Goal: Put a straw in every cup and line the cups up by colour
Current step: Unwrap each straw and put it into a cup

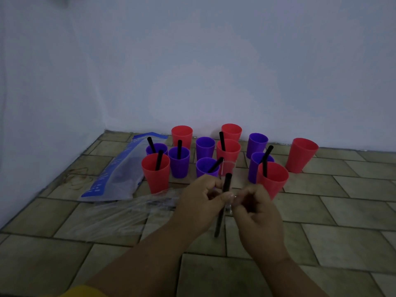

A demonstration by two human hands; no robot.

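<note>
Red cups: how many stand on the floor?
6 red cups: back left, back centre, one just before it, front left, front right, far right. None seems hidden.

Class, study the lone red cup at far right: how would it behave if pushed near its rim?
The red cup would probably tip easily: its base is narrower than its rim. It likely feels light: plastic-looking, no straw inside. Tipped, it might roll in a curve, given its taper.

Tiled floor [321, 211] w/ red cups [301, 156] & purple cups [205, 147] standing mixed nr wall; blue-white bag [120, 174] at left, clear plastic wrap [120, 215] just in front.
</note>
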